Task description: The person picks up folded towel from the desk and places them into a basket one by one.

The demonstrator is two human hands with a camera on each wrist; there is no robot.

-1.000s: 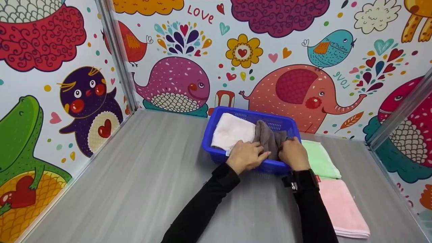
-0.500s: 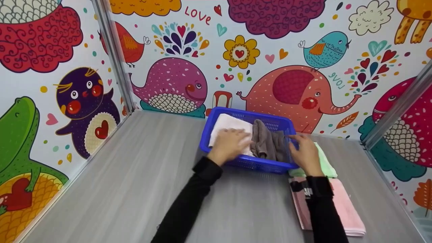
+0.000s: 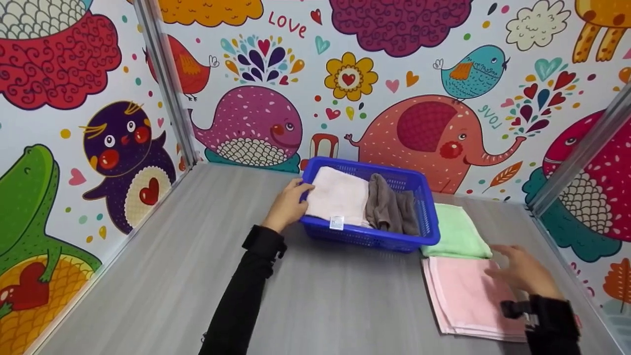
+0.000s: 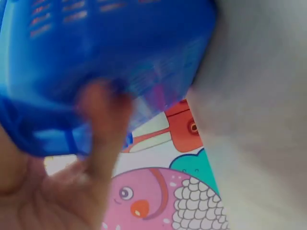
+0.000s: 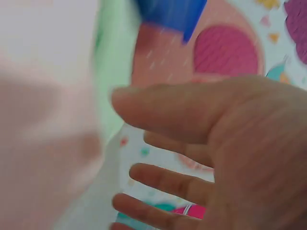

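A blue plastic basket (image 3: 365,236) stands near the back wall. Inside lie a folded whitish towel (image 3: 340,195) with a small label and grey folded towels (image 3: 389,207). My left hand (image 3: 288,204) is at the basket's left end, fingertips over the rim; in the left wrist view the thumb (image 4: 105,124) lies against the outer wall, blurred. My right hand (image 3: 522,271) hovers at the right edge of a folded pink towel (image 3: 468,296), fingers spread and holding nothing. Just behind the pink towel is a light green towel (image 3: 456,231), right beside the basket.
A grey tabletop (image 3: 197,276) carries everything. Printed cartoon panels (image 3: 256,123) rise behind and at both sides, joined by metal corner posts (image 3: 165,79).
Both hands have left the towels in the basket. The left moved to the basket's left rim; the right swung outward and nearer, over the pink towel. The grey towels now stand free of the hands.
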